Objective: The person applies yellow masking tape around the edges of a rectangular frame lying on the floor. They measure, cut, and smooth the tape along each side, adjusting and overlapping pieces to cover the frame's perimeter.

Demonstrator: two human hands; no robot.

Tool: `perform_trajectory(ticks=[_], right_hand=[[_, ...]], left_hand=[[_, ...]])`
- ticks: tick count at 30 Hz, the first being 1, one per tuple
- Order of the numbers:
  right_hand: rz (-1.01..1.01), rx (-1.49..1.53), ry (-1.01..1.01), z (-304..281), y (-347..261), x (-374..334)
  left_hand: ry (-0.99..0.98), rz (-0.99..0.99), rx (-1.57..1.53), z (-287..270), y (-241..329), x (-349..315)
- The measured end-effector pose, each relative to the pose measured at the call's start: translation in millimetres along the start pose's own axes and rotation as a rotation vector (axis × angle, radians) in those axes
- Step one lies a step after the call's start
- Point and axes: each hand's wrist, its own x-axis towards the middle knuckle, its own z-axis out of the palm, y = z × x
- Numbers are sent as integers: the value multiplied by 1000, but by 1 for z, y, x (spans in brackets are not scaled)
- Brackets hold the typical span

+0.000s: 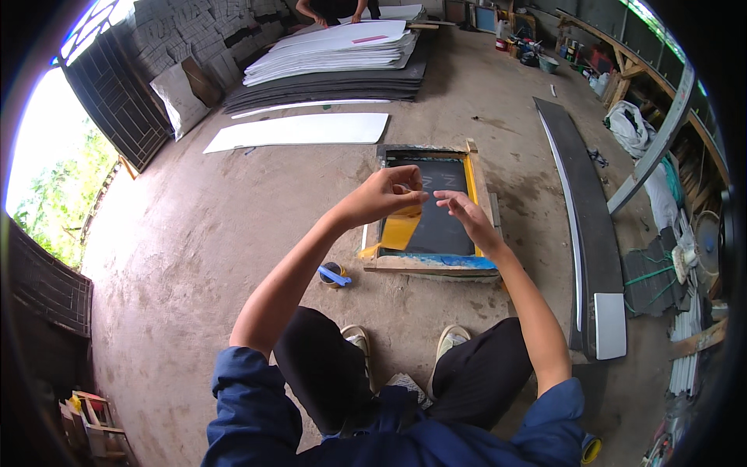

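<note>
My left hand (387, 194) is closed in a pinch on a translucent yellow strip of tape (401, 229), which hangs down and twists to the left. Just across from it, my right hand (467, 214) has its fingers stretched out and apart, holding nothing. Both hands are above a wooden frame (433, 265) that lies on the floor in front of my feet. Dark material with light markings fills the frame (447, 222). Yellow tape (471, 191) lines its right inner side, and blue colour marks its near bar. The strip and my left hand cover part of the frame.
A tape roll with a blue piece on it (334, 275) sits left of the frame. Behind lie a white sheet (299, 134) and stacked sheets (327, 58), where another person's hands (319, 19) rest. A long dark panel (587, 226) lies right, beside a metal post (654, 148).
</note>
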Motion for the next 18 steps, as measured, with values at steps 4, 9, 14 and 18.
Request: perform_trajectory(ticks=[4, 9, 14, 18], right_hand=[[-57, 121, -173, -3, 6, -8], [-46, 233, -308, -16, 13, -14], [-5, 450, -357, -14, 20, -20], [90, 540, -360, -5, 16, -21]], left_hand=[[6, 104, -236, 7, 13, 0], [118, 128, -564, 18, 20, 10], [235, 133, -704, 8, 13, 12], [306, 131, -870, -6, -3, 4]])
